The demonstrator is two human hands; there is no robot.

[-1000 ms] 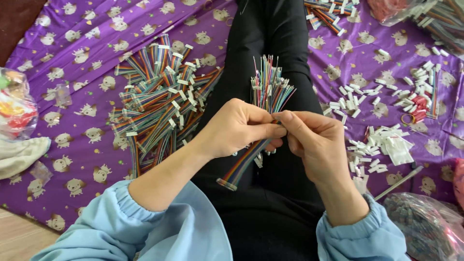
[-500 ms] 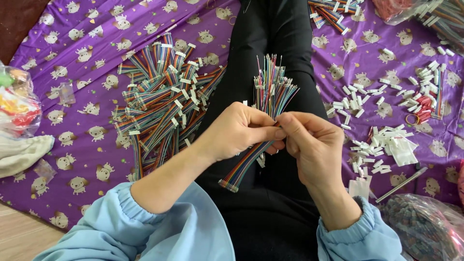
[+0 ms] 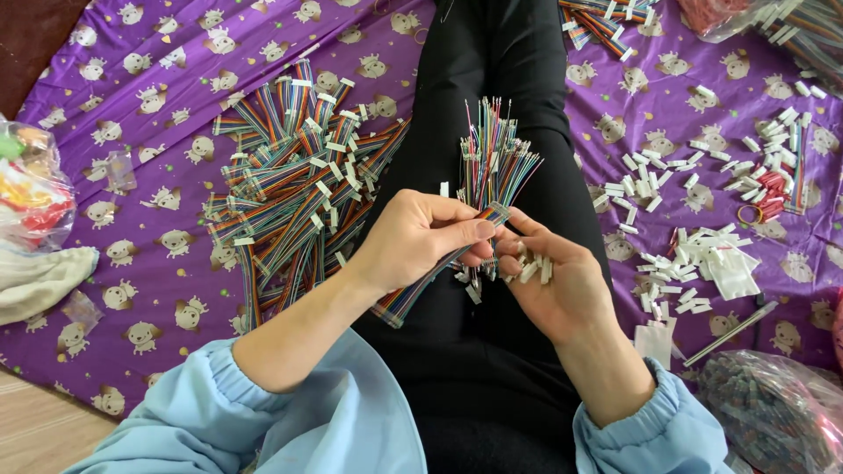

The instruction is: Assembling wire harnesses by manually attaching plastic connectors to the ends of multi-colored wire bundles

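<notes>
I am seeing my right hand [image 3: 562, 285] opening away from the wire bundle [image 3: 493, 167], small white connectors [image 3: 529, 266] now lying on its loose fingers. My left hand [image 3: 413, 237] is pinching the bundle alone, above my lap.

The left hand [image 3: 413, 241] hides the middle of the wire bundle [image 3: 494, 162], so its grip there cannot be seen. At one o'clock, a wire pile [image 3: 606, 19] is cut by the top edge. At five o'clock, the bag's [image 3: 773, 408] contents are too blurred to tell.
</notes>
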